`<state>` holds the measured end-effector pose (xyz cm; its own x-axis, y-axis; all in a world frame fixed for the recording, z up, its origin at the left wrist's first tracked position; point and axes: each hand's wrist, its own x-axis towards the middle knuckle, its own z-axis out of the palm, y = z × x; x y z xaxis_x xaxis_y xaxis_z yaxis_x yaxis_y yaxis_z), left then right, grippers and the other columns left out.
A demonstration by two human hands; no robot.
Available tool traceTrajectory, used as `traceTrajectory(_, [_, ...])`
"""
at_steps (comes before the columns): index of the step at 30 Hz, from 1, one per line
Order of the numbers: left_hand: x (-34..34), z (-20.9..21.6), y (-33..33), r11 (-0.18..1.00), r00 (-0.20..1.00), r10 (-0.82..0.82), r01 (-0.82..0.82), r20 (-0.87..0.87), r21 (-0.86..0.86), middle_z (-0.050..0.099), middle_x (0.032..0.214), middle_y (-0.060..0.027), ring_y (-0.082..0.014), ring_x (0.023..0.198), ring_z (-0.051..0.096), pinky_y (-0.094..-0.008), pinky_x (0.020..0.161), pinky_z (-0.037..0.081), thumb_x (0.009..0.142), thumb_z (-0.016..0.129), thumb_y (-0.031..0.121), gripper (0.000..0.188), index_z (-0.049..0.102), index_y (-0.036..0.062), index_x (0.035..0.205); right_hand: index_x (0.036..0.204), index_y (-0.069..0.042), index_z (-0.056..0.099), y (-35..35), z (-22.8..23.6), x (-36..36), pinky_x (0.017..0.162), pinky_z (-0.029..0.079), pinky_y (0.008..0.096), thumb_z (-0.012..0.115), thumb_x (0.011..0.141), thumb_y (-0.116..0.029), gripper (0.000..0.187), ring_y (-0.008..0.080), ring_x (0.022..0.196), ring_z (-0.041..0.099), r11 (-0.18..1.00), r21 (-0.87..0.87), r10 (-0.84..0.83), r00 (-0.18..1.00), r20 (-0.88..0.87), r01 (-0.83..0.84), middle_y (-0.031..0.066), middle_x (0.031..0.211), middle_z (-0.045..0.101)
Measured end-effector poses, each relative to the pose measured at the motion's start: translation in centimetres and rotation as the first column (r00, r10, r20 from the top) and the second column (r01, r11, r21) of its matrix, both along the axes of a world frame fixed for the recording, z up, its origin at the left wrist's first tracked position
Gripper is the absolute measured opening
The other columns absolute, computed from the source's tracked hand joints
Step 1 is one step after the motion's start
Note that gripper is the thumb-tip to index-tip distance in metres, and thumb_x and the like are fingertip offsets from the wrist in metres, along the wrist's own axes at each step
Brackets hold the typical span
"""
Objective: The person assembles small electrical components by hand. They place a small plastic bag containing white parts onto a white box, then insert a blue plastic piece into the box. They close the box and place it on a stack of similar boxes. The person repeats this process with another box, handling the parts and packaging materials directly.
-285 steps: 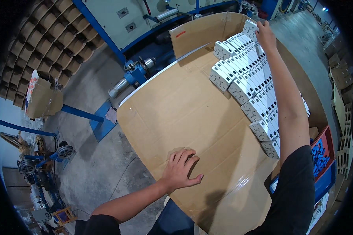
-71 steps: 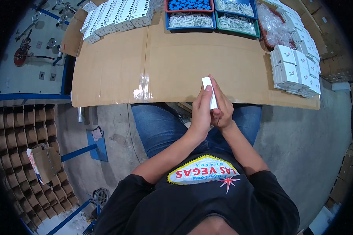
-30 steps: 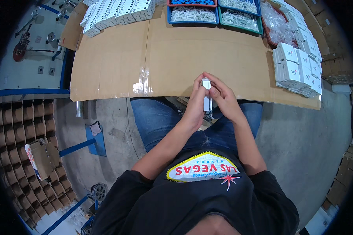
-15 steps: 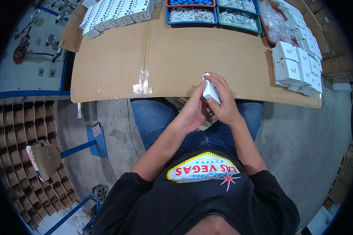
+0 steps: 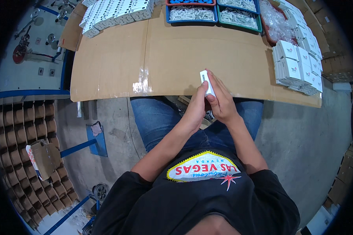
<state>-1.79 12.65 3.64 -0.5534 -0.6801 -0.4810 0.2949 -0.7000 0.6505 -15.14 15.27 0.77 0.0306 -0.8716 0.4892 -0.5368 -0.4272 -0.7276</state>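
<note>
A small white box (image 5: 210,90) stands between my two hands, its narrow side with dark print facing up. It is held just over the near edge of the cardboard-covered table (image 5: 176,58). My left hand (image 5: 197,105) presses its left side, thumb near the upper end. My right hand (image 5: 223,102) lies along the right side, with the fingers stretched close together against it and the thumb at the near end. My palms hide the lower part of the box.
Rows of white boxes (image 5: 117,13) stand at the far left. Trays of small white parts (image 5: 192,15) sit at the back, beside a bin of clear plastic bags (image 5: 278,23). Stacked white flat boxes (image 5: 292,68) occupy the right side. A cardboard divider rack (image 5: 23,125) is at the left.
The box has turned more upright, so its printed narrow side now shows. My right fingers have straightened and both hands have closed flatter around it.
</note>
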Motion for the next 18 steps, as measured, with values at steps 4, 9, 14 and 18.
traceTrajectory(4, [0.0, -0.6, -0.1, 1.000, 1.000, -0.019, 0.018, 0.023, 0.004, 0.057, 0.128, -0.0086, -0.0195, 0.123, 0.055, -0.0381, 0.109, 0.040, 0.107, 0.042, 0.055, 0.058, 0.049, 0.0059, 0.138, 0.146, 0.012, 0.044, 0.0, -0.4, 0.1, 0.112, 0.042, 0.0473, 0.052, 0.107, -0.031, 0.059, 0.0474, 0.133, 0.053, 1.000, -0.012, -0.010, 1.000, 0.007, 0.010, 0.0319, 0.145, 0.051])
traceTrajectory(9, [0.0, -1.0, 0.1, 1.000, 1.000, -0.009, 0.009, 0.007, -0.006, 0.056, 0.131, -0.0100, -0.0201, 0.126, 0.054, -0.0390, 0.110, 0.040, 0.107, 0.041, 0.055, 0.059, 0.048, 0.0058, 0.139, 0.144, 0.012, 0.046, 0.1, -0.4, 0.2, 0.112, 0.043, 0.0472, 0.050, 0.108, -0.031, 0.056, 0.0474, 0.132, 0.054, 1.000, 0.003, -0.028, 1.000, 0.010, 0.028, 0.0319, 0.144, 0.053])
traceTrajectory(14, [-0.3, -1.5, 0.2, 0.999, 0.999, 0.022, -0.022, 0.022, -0.024, 0.056, 0.130, -0.0102, -0.0200, 0.126, 0.054, -0.0392, 0.109, 0.040, 0.107, 0.041, 0.055, 0.060, 0.048, 0.0058, 0.139, 0.143, 0.012, 0.047, 0.1, -0.6, 0.3, 0.111, 0.043, 0.0470, 0.048, 0.109, -0.031, 0.055, 0.0470, 0.132, 0.054, 0.999, 0.005, -0.038, 0.999, 0.021, 0.038, 0.0311, 0.143, 0.054])
traceTrajectory(18, [-0.2, -1.7, 0.2, 1.000, 0.999, 0.022, -0.022, 0.022, -0.011, 0.058, 0.126, -0.0092, -0.0194, 0.123, 0.055, -0.0386, 0.108, 0.041, 0.107, 0.041, 0.055, 0.058, 0.049, 0.0060, 0.137, 0.142, 0.011, 0.049, 0.1, -0.8, 0.4, 0.111, 0.044, 0.0468, 0.047, 0.109, -0.032, 0.054, 0.0465, 0.131, 0.055, 0.999, 0.013, -0.039, 0.999, 0.020, 0.039, 0.0308, 0.142, 0.055])
